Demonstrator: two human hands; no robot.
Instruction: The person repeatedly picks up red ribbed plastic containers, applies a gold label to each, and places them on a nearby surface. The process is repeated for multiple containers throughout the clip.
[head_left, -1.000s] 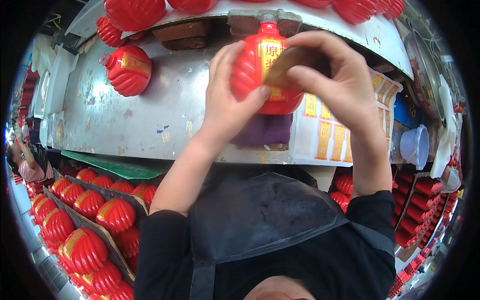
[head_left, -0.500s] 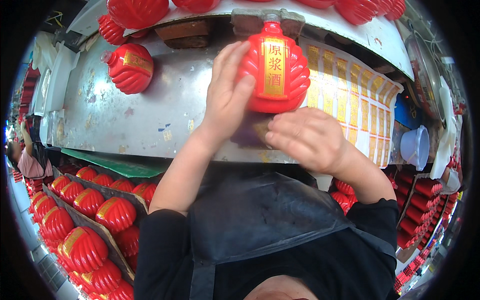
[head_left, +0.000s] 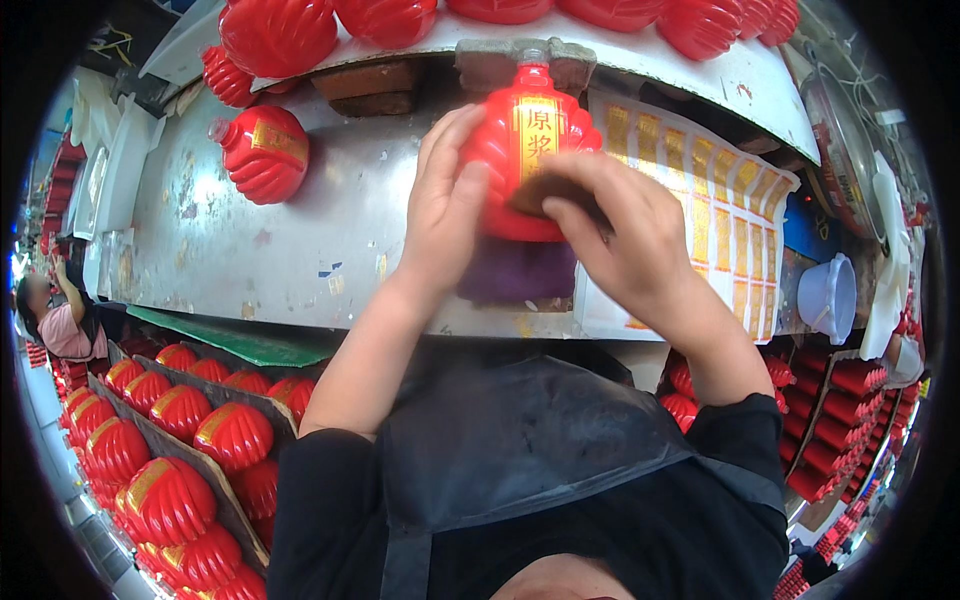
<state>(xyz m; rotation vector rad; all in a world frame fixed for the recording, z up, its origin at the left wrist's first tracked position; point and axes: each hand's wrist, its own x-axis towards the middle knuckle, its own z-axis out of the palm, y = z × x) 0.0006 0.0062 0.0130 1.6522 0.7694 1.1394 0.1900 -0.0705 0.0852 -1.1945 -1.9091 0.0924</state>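
Note:
A red ribbed glass bottle (head_left: 495, 150) lies on the metal table, its clear neck pointing away from me. Down its front runs a gold label with red edges (head_left: 540, 118). My left hand (head_left: 442, 195) holds the bottle's left side, fingers along the flank and thumb toward the front. In my right hand (head_left: 630, 220) is a thin brown flat piece (head_left: 540, 195), pinched and pressed against the lower label, which it partly hides. A grey block (head_left: 480, 65) supports the neck. Purple cloth (head_left: 515, 272) shows below the bottle.
A sheet of gold labels (head_left: 725, 220) lies on the right, near a pale blue bucket (head_left: 828, 297). Another red bottle (head_left: 265, 155) rests at the left. More bottles (head_left: 390, 20) line a white shelf (head_left: 640, 65). Labelled bottles fill crates at lower left. Another person (head_left: 65, 325) is far left.
My right hand has moved up from below the bottle onto its label, and the brown piece now shows clearly. My left hand has stayed at the bottle's side, shifting slightly lower.

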